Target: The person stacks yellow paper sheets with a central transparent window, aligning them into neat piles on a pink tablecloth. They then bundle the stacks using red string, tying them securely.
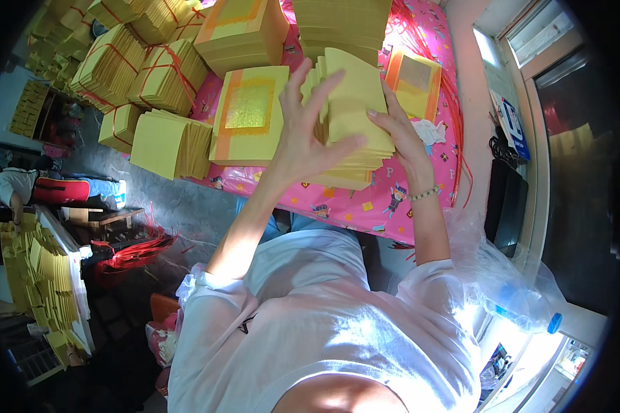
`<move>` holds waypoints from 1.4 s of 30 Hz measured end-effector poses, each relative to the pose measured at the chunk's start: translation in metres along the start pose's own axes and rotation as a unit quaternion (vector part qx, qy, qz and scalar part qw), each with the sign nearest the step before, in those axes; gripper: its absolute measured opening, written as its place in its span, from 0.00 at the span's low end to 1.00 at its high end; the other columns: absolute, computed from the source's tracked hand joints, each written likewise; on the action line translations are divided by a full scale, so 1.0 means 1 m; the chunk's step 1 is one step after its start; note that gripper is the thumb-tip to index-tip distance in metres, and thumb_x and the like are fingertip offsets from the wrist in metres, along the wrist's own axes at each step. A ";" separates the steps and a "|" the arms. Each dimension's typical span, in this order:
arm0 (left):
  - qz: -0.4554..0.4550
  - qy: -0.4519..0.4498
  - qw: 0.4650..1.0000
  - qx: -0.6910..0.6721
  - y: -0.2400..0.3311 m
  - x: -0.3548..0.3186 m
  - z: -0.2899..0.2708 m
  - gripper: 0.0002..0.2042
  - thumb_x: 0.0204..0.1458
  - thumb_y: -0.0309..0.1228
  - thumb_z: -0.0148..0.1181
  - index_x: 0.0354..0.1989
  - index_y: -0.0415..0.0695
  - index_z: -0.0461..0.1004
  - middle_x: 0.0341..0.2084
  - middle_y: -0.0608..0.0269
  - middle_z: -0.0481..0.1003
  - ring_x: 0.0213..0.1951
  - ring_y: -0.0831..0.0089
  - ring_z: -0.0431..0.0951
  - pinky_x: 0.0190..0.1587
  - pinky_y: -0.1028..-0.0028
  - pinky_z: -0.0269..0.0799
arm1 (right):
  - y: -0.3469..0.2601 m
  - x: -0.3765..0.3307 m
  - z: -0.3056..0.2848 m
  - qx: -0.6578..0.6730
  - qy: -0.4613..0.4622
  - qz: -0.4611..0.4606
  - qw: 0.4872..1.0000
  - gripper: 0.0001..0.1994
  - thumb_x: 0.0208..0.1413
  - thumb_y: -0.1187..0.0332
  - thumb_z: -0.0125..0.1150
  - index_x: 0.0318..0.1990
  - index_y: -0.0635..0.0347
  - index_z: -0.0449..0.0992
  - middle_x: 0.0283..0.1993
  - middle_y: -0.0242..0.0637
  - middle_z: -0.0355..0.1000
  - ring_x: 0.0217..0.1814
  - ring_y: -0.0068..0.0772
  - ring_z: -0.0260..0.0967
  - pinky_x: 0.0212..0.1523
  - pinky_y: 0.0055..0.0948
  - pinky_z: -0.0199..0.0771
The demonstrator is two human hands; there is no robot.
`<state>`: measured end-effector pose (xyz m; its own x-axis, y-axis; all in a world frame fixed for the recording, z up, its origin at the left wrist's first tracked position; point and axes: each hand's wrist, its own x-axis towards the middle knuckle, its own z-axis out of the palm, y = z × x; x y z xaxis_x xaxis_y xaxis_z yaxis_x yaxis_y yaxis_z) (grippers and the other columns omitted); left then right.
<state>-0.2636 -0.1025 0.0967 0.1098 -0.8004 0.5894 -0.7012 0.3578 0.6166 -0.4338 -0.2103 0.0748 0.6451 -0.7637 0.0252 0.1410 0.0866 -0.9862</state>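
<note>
A thick stack of yellow paper sheets [355,100] stands before me at the table's near edge, its lower layers fanned unevenly. My right hand [408,141] grips its right side, thumb on the front face and fingers along the side edge. On the left of the stack my left hand [297,134] is raised with fingers spread wide, holding nothing; whether it touches the sheets I cannot tell. Beside that hand lies a yellow paper pile with a gold square and orange border [248,103]. Another gold-and-orange sheet pile [413,82] lies right of my stack.
Tall yellow paper stacks [341,27] stand at the back of the pink patterned tablecloth [355,206]. Bundles tied with red string [169,76] crowd the left. Loose red strings [448,76] hang along the right edge. Far left, a person [21,186] is by another paper-laden table.
</note>
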 end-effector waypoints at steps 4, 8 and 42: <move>-0.010 -0.055 0.997 -0.051 -0.001 -0.023 0.006 0.57 0.31 0.43 0.76 0.70 0.50 0.42 0.64 0.35 0.39 0.67 0.36 0.38 0.64 0.46 0.47 | 0.002 -0.002 0.002 -0.011 0.012 -0.004 1.000 0.39 0.54 0.68 0.56 0.70 0.61 0.43 0.71 0.44 0.48 0.73 0.33 0.44 0.68 0.29 0.45; -0.073 -0.076 0.993 -0.054 -0.014 -0.041 0.017 0.61 0.31 0.37 0.77 0.70 0.43 0.34 0.66 0.42 0.41 0.67 0.44 0.41 0.66 0.52 0.47 | 0.012 -0.003 0.005 -0.008 0.045 0.000 0.999 0.38 0.54 0.67 0.56 0.70 0.60 0.44 0.70 0.44 0.49 0.72 0.33 0.45 0.68 0.29 0.45; -0.111 -0.031 0.991 -0.074 -0.034 -0.044 0.022 0.61 0.29 0.44 0.77 0.68 0.34 0.39 0.66 0.38 0.45 0.63 0.44 0.54 0.63 0.55 0.54 | 0.017 0.001 0.023 -0.001 0.073 0.015 0.997 0.43 0.56 0.64 0.56 0.70 0.66 0.32 0.73 0.47 0.41 0.73 0.36 0.41 0.69 0.30 0.44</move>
<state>-0.2604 -0.0905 0.0386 0.2038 -0.8935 0.4001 -0.5531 0.2321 0.8001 -0.4129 -0.1950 0.0623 0.5334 -0.8454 -0.0278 0.1223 0.1095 -0.9864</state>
